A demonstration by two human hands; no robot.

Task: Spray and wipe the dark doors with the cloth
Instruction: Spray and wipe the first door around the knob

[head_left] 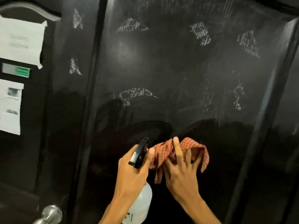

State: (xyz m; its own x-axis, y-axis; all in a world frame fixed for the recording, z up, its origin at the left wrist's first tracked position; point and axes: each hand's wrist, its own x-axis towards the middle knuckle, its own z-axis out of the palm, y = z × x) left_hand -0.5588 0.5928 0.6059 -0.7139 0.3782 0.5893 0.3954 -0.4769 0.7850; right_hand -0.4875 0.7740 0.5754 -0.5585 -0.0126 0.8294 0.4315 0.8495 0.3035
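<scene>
A dark door panel [178,70] fills the middle of the view, marked with several white chalk-like scribbles [201,33]. Its lower part looks wet and glossy. My left hand [132,172] grips a white spray bottle [142,202] with a black trigger head [140,152], nozzle aimed at the door. My right hand [179,172] holds a bunched orange checked cloth [192,151] against the lower door, fingers spread over it.
A second dark door [53,110] stands to the left, with taped white papers [19,41], a small green-and-grey sign [16,70] and a silver knob [50,214] at the bottom left. A dark frame strip [267,110] borders the panel on the right.
</scene>
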